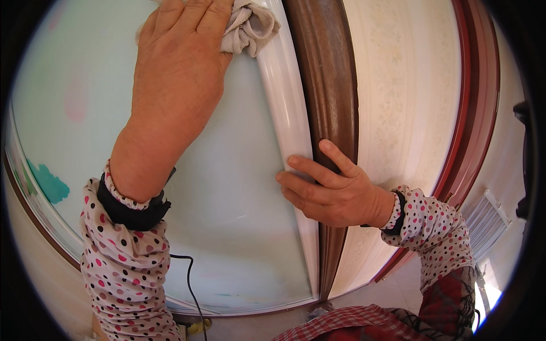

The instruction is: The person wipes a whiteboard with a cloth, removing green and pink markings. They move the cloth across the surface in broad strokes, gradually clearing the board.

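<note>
My left hand (181, 64) lies flat at the top of the view, pressing a crumpled beige cloth (251, 30) against a pale green glass door panel (239, 170). The cloth bunches out beside my thumb and reaches the panel's glossy white frame (286, 102). Lower down on the right, my right hand (332, 192) rests with spread fingers over the white frame and the brown wooden door casing (332, 76) beside it. Nothing is held in it. Both forearms wear polka-dot sleeves.
Patterned wallpaper (396, 106) and a dark red door frame (473, 102) stand to the right, with a white slatted rack or vent (486, 223) beyond. A black cable (192, 281) hangs near my left sleeve, above a yellow object (198, 326) on the floor.
</note>
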### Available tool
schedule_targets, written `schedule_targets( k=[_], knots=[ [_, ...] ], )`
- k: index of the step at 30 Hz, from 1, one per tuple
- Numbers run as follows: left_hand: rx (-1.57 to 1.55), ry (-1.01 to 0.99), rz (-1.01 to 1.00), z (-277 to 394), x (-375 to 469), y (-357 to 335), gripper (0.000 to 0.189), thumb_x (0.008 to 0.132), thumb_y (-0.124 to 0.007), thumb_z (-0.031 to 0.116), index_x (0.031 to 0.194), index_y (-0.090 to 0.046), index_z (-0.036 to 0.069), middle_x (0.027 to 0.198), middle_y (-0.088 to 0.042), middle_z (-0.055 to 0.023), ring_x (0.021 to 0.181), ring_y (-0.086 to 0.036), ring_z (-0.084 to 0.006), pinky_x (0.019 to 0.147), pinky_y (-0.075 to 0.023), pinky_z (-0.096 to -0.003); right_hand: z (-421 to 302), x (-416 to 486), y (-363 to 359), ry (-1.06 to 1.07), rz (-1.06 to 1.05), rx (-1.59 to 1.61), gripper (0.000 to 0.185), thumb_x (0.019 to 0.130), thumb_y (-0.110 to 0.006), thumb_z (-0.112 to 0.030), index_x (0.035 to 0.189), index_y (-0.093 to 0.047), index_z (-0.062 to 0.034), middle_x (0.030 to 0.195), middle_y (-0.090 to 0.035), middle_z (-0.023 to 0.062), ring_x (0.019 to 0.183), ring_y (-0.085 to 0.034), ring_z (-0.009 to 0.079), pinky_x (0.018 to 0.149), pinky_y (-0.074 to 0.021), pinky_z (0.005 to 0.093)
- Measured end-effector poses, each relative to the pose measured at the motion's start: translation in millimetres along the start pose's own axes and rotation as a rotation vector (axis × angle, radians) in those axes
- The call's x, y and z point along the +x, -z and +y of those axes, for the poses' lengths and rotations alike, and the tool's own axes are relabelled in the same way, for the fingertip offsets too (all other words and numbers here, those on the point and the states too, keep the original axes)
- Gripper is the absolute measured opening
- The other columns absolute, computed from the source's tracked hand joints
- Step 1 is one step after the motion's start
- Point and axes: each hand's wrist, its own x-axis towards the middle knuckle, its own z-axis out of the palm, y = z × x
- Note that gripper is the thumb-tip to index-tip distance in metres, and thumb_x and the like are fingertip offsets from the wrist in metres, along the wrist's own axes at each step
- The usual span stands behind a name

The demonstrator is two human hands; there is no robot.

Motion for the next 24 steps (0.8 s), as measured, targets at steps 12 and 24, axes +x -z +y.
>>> schedule_targets(
  k=[12,24],
  knots=[
    [-0.015,-0.084,0.245,-17.8,-43.2,-53.6,0.079,0.079,-0.074,-0.003,0.151,-0.051,0.016,0.158,-0.047,-0.0003,0.151,-0.036,-0.0309,0.120,-0.0336,-0.0451,-10.0,11.4,-5.4,-0.006,-0.130,-0.100,0.010,0.088,-0.066,-0.020,0.094,-0.072,-0.0140,0.127,-0.066,0.0000,0.139,-0.051,0.0232,0.127,-0.0261,0.0575],
    [-0.228,-0.048,0.104,-18.3,-51.9,-53.9,0.070,0.085,-0.072,0.002,0.150,-0.053,0.019,0.158,-0.049,0.0006,0.149,-0.039,-0.0298,0.122,-0.0340,-0.0454,-27.3,-5.1,25.3,-0.037,-0.298,-0.073,0.010,0.089,-0.066,-0.021,0.096,-0.072,-0.0157,0.129,-0.065,-0.0012,0.142,-0.049,0.0231,0.127,-0.0262,0.0576]
  ],
)
